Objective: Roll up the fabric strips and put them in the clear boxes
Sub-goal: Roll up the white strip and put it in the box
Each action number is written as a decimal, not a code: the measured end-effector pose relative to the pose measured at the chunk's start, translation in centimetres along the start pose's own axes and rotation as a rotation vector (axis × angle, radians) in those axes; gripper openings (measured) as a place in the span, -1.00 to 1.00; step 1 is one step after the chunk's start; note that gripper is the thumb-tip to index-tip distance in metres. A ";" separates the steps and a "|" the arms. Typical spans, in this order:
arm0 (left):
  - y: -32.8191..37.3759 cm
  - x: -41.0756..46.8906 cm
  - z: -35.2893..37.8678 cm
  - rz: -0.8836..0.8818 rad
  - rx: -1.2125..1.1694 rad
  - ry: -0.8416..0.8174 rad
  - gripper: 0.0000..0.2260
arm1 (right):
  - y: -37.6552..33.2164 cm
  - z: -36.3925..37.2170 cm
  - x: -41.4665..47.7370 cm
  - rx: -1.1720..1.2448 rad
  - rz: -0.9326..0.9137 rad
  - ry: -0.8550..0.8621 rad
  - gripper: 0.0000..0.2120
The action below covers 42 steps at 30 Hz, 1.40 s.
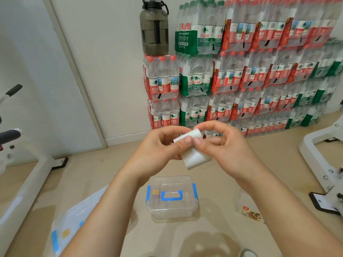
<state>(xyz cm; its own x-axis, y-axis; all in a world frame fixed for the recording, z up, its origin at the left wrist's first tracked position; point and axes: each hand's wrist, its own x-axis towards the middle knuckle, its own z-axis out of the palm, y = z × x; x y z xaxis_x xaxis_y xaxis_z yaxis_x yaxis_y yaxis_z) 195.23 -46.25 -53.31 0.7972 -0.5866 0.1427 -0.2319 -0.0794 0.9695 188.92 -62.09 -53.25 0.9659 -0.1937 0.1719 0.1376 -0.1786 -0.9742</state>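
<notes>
Head view is showing both hands raised in front of the chest, working one white fabric strip between them. The left hand is pinching the rolled end with its thumb and curled fingers. The right hand is pinching the same roll from the other side, its thumb pressing on the near face. A short loose tail of the strip is hanging down beneath the thumbs.

The strip is being held in the air, above and slightly far of a small clear box with blue latches and a blue handle, which is sitting on the floor with its lid apparently closed. A second clear box is lying near left, partly hidden by the left forearm.

The step in hand looks to be the rolling itself. To do it well, the thumbs should be feeding the tail in evenly while the fingers are turning the roll, with both edges staying flush so it is not coning. Light, steady tension matters, since soft fabric is likely to spring loose. One hand will probably be needed free to unlatch the lid.
</notes>
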 end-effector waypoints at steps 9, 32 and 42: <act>-0.2 0.2 -0.5 -0.008 -0.090 0.048 -0.80 | -0.6 0.1 -0.2 0.087 0.023 -0.025 -0.84; -0.4 0.6 1.1 -0.161 -0.489 0.209 -0.81 | -0.4 0.5 0.1 0.134 -0.031 0.183 -0.77; -0.5 0.3 1.2 -0.035 -0.477 0.051 -0.49 | -0.6 0.1 0.2 0.118 -0.065 0.233 -0.85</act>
<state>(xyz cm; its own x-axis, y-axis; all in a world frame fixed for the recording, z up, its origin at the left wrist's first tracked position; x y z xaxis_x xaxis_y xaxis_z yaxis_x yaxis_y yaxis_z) 194.90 -47.36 -53.95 0.8291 -0.5489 0.1064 0.0674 0.2870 0.9555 189.03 -61.90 -52.65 0.8793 -0.4049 0.2507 0.2360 -0.0869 -0.9679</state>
